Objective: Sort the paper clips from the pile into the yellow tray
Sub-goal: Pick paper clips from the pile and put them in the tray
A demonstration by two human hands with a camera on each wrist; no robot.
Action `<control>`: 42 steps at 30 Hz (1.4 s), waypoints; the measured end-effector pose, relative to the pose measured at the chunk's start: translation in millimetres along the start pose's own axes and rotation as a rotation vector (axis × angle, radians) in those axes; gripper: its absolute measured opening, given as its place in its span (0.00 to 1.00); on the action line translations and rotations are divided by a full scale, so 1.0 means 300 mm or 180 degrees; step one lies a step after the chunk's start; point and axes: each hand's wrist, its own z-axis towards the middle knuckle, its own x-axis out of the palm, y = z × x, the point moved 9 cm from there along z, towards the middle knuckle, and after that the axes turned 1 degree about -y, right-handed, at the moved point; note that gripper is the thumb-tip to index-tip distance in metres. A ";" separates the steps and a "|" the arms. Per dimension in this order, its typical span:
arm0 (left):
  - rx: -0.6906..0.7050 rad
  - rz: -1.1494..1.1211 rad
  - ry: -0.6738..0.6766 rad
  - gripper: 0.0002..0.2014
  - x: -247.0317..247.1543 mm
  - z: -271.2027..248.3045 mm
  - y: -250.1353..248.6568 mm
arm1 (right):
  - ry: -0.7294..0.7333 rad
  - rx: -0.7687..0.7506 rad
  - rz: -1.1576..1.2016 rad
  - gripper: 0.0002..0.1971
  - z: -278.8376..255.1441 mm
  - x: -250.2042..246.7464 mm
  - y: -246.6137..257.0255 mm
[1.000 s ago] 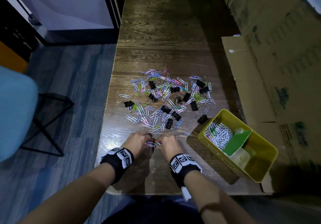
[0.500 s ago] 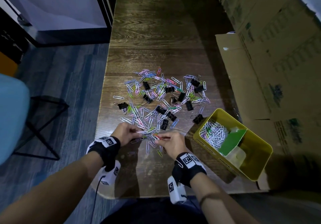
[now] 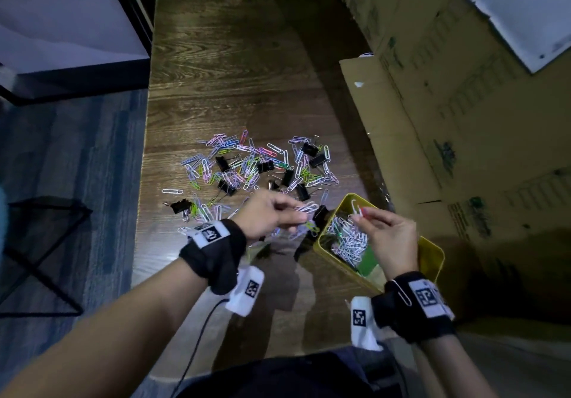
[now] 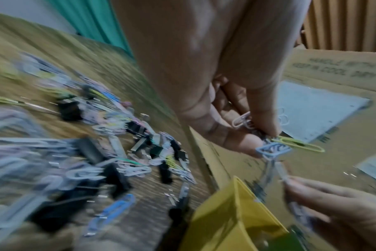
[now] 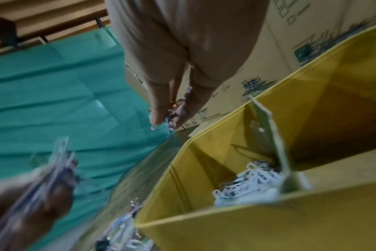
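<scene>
Table (image 3: 234,67): dark wood, runs near to far thru centre of head view. Boxes (image 3: 463,113): cardboard, stacked along right side, one flap lying just far of the tray. Chair (image 3: 40,243): black frame on floor at left.

Tray (image 3: 432,255): yellow, on table at near right, w/ a green divider (image 3: 369,261) across it. Left compartment holds a heap of mostly white clips (image 3: 349,240); other compartment mostly hidden by right hand.

Pile (image 3: 247,169): coloured paper clips mixed w/ black binder clips (image 3: 310,149), spread mid-table, left & far of tray. One binder clip (image 3: 319,214) touching tray's far-left corner.

Left hand (image 3: 268,215): over near edge of pile, just left of tray, fingers curled, pinching a bunch of clips (image 3: 306,209) – left wrist view shows thumb & fingers clamped on several, a green one (image 4: 298,144) sticking out.

Right hand (image 3: 389,237): above tray's left compartment, thumb & fingertips pinching a few clips (image 3: 355,207), one white loop standing up. Right wrist view: same pinch (image 5: 170,117), blurred, clip colours hard to tell beyond a bit of red.

Both wrists in black bands w/ white tags. One white clip (image 3: 401,293) on right band.
</scene>
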 end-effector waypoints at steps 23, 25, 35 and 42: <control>0.0812 0.3968 0.0619 0.22 0.248 0.057 0.305 | 0.1540 -0.1909 -0.3521 0.14 -0.059 0.081 -0.061; 0.0842 0.4241 0.0708 0.25 0.251 0.027 0.368 | 0.1489 -0.1931 -0.3516 0.14 -0.017 0.070 -0.053; 0.1243 0.3502 -0.0419 0.22 0.027 -0.057 0.242 | 0.1443 -0.2675 -0.2425 0.12 -0.124 0.170 0.075; 0.0950 0.3759 -0.0596 0.27 -0.125 -0.025 0.267 | 0.2595 -0.2088 -0.3494 0.31 -0.136 0.541 -0.160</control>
